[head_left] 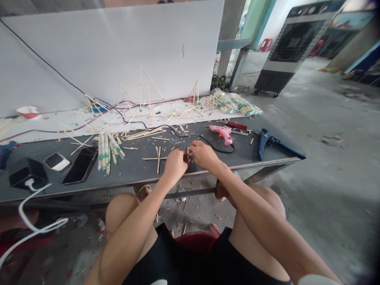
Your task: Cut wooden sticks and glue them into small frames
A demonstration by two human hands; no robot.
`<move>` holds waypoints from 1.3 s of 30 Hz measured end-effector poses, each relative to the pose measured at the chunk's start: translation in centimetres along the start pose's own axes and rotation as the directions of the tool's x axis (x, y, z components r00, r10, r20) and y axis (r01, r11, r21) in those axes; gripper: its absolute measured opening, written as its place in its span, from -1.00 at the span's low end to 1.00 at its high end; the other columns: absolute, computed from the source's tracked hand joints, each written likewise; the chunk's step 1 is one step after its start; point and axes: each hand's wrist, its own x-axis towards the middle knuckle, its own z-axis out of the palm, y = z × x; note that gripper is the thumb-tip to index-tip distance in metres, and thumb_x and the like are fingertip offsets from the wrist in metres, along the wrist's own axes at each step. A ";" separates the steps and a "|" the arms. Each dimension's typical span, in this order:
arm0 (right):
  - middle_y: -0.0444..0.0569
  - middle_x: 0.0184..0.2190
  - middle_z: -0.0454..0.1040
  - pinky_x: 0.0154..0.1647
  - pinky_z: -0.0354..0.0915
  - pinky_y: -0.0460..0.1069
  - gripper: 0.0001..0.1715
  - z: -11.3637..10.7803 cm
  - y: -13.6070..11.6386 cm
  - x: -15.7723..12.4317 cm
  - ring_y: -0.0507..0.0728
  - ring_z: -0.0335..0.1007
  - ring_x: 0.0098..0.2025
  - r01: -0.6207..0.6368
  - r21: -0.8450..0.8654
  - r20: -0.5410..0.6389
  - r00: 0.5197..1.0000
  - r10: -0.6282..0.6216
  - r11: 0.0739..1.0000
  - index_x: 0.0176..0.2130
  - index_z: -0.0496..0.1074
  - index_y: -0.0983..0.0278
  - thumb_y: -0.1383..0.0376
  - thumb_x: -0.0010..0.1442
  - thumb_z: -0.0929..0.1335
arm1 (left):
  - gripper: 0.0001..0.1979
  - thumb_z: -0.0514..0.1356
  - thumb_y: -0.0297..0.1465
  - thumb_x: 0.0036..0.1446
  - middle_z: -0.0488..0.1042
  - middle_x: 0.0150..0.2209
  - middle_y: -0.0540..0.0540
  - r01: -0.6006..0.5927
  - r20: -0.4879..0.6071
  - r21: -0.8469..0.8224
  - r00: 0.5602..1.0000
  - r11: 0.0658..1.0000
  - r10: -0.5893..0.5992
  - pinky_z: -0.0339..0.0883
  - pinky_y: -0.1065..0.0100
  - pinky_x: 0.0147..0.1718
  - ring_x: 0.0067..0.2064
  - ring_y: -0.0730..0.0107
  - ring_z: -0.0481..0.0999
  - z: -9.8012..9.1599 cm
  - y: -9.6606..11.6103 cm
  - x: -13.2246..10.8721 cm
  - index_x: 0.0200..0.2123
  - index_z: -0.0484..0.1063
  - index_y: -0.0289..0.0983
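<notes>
A cross of thin wooden sticks point(158, 159) lies on the grey table point(133, 173), just beside the left hand point(175, 166). That hand and the right hand point(203, 155) press their fingertips together, pinching a short wooden stick point(187, 151) upright between them. Further right lie a pink glue gun point(225, 134) and a blue clamp point(264, 144).

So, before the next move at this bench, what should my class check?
1. Grip of the left hand and right hand on the small pale wooden stick: fingers hide it, cannot tell.
2. Pink hot glue gun lying apart from both hands: ok.
3. Heat of the pink hot glue gun: cannot tell.
4. Thin black cable running close behind the right hand: not ok.
5. Cross of thin wooden sticks lying flat on the grey table: ok.
</notes>
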 end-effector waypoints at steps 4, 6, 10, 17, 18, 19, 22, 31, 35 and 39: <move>0.07 -0.13 0.46 -0.11 0.23 -0.04 -0.80 0.3 0.2 0.4 0.17 0.35 -0.04 -0.004 0.031 -0.001 1.000 0.004 1.000 -0.21 0.54 0.27 0.40 0.29 0.30 | -0.87 0.25 -0.46 0.14 0.57 -0.30 -0.21 0.005 0.004 0.006 1.000 1.000 -0.005 0.35 0.29 -0.19 -0.24 0.20 0.55 0.1 0.0 0.0 -0.28 0.62 -0.30; 0.06 -0.14 0.46 -0.10 0.22 -0.04 -0.80 0.3 0.3 0.5 0.16 0.35 -0.05 -0.004 0.048 0.009 1.000 0.004 0.999 -0.21 0.55 0.27 0.40 0.28 0.31 | -0.87 0.24 -0.47 0.15 0.57 -0.29 -0.21 0.003 0.006 0.009 1.000 1.000 -0.003 0.35 0.30 -0.18 -0.23 0.20 0.56 0.1 0.0 -0.1 -0.27 0.62 -0.30; 0.05 -0.15 0.47 -0.10 0.22 -0.05 -0.81 0.5 0.5 0.4 0.14 0.37 -0.08 -0.029 0.098 0.004 1.000 0.029 0.995 -0.21 0.57 0.27 0.39 0.27 0.33 | -0.85 0.23 -0.47 0.16 0.57 -0.28 -0.20 -0.003 0.002 0.001 1.000 1.000 0.003 0.35 0.30 -0.18 -0.22 0.21 0.56 0.1 0.0 -0.1 -0.26 0.62 -0.30; 0.02 -0.22 0.53 -0.09 0.25 -0.05 -0.79 0.8 0.6 0.4 0.12 0.43 -0.18 -0.113 0.301 -0.057 0.989 0.136 0.947 -0.28 0.63 0.27 0.40 0.22 0.35 | -0.86 0.24 -0.45 0.16 0.57 -0.26 -0.21 0.009 0.006 0.003 1.000 1.000 -0.009 0.35 0.29 -0.17 -0.20 0.19 0.56 0.0 0.0 0.0 -0.27 0.62 -0.29; 0.02 -0.22 0.55 -0.09 0.26 -0.05 -0.78 0.6 0.8 0.4 0.12 0.44 -0.19 -0.117 0.335 -0.083 0.985 0.153 0.935 -0.27 0.64 0.28 0.39 0.21 0.35 | -0.87 0.24 -0.45 0.15 0.57 -0.27 -0.21 0.011 0.006 0.001 1.000 1.000 -0.011 0.35 0.29 -0.17 -0.21 0.19 0.56 0.0 0.0 0.0 -0.28 0.62 -0.29; 0.03 -0.22 0.56 -0.08 0.27 -0.04 -0.77 0.3 1.2 0.5 0.13 0.45 -0.19 -0.118 0.368 -0.128 0.976 0.176 0.922 -0.26 0.64 0.29 0.38 0.21 0.34 | -0.88 0.26 -0.46 0.14 0.57 -0.28 -0.20 0.013 0.004 -0.003 1.000 1.000 -0.013 0.35 0.29 -0.18 -0.22 0.20 0.56 -0.1 0.0 0.0 -0.29 0.62 -0.29; 0.04 -0.20 0.59 -0.01 0.30 0.00 -0.73 -1.4 3.0 0.1 0.16 0.47 -0.13 -0.133 0.419 -0.310 0.909 0.279 0.898 -0.24 0.63 0.31 0.36 0.22 0.31 | -0.91 0.27 -0.47 0.13 0.55 -0.33 -0.18 0.011 -0.002 -0.019 1.000 1.000 -0.011 0.35 0.29 -0.20 -0.27 0.23 0.54 -0.1 0.0 0.0 -0.34 0.60 -0.29; 0.17 -0.19 0.61 -0.06 0.28 0.05 -0.64 -4.2 10.8 -3.2 0.25 0.49 -0.13 -0.626 0.306 -0.322 0.641 0.697 0.717 -0.19 0.60 0.31 0.18 0.26 0.28 | -0.84 0.25 -0.43 0.19 0.52 -0.27 -0.13 -0.083 -0.077 -0.071 0.994 0.994 0.077 0.35 0.33 -0.26 -0.33 0.33 0.50 0.6 0.2 0.4 -0.20 0.63 -0.26; 0.24 -0.18 0.59 -0.07 0.28 0.08 -0.63 -3.8 11.9 -3.1 0.30 0.48 -0.11 -0.718 0.204 -0.212 0.631 0.746 0.665 -0.21 0.56 0.35 0.09 0.19 0.37 | -0.86 0.23 -0.44 0.19 0.51 -0.27 -0.13 -0.071 -0.058 -0.025 0.996 0.997 0.070 0.36 0.33 -0.23 -0.29 0.31 0.51 0.8 0.4 0.9 -0.31 0.63 -0.25; 0.17 -0.19 0.59 -0.11 0.28 0.06 -0.71 -3.7 9.1 -2.8 0.25 0.48 -0.14 -0.642 0.213 -0.274 0.684 0.676 0.736 -0.17 0.53 0.32 0.17 0.24 0.35 | -0.85 0.21 -0.47 0.19 0.50 -0.23 -0.15 -0.075 -0.056 0.047 0.995 0.996 0.078 0.36 0.32 -0.19 -0.24 0.27 0.53 0.8 0.8 1.1 -0.35 0.60 -0.27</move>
